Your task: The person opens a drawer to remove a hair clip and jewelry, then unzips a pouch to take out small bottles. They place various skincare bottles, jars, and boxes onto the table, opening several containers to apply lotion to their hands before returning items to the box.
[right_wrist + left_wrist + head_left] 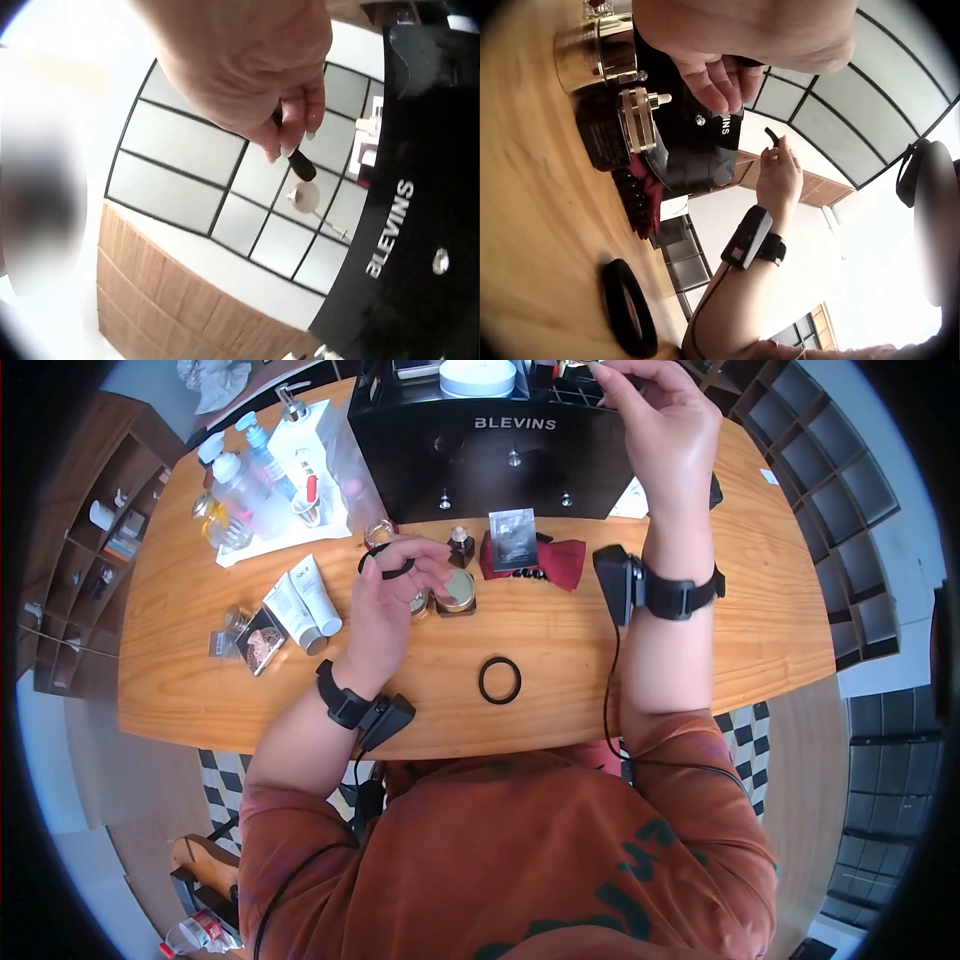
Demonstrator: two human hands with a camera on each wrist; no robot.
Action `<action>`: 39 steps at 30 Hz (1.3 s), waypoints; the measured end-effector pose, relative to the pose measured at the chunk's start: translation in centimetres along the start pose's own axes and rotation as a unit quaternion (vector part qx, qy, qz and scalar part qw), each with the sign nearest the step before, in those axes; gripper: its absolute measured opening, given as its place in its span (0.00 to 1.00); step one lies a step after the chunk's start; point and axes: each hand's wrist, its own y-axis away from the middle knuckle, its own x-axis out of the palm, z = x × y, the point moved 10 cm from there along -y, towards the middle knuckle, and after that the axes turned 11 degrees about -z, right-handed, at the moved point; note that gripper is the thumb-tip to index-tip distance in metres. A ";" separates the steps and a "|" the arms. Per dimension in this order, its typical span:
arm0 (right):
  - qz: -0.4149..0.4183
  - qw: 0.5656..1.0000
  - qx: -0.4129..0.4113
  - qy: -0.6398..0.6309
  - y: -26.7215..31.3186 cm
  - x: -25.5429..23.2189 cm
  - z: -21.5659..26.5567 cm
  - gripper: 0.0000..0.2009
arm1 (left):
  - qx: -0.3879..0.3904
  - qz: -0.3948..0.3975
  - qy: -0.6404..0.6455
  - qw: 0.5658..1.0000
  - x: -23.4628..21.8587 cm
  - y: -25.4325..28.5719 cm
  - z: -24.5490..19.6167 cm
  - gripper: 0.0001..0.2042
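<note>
My right hand (675, 425) is raised over the right end of a black organizer box (480, 470) marked BLEVINS. In the right wrist view its thumb and fingers pinch a black hair tie (302, 166), seen edge-on and partly hidden by the fingers. My left hand (385, 605) is above the table before the box, its fingers curled around another black hair tie (400, 569). Below that hand stand a gold-lidded jar (456, 590) and a small dark bottle (461, 547). A third black hair tie (500, 680) lies flat on the wood near the front edge.
A dark red bow (565, 563) with a grey sachet (513, 538) on it lies before the box. At left are a white tray (240, 552) of pump bottles, two white tubes (315, 595) and a compact (263, 645). A white round container (477, 378) tops the box.
</note>
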 end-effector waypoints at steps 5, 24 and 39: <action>0.002 0.978 -0.131 0.163 -0.9 0.1 0.9 0.01 | -0.023 -0.004 -0.046 0.999 -0.1 0.0 0.4 0.34; 0.093 0.969 -0.063 0.221 0.5 2.4 1.1 0.21 | 0.091 0.007 -0.254 0.963 1.8 0.2 -1.8 0.06; 0.448 0.876 -0.136 0.113 12.8 11.3 5.7 0.16 | 0.134 0.039 -0.336 0.932 2.2 0.4 -2.0 0.10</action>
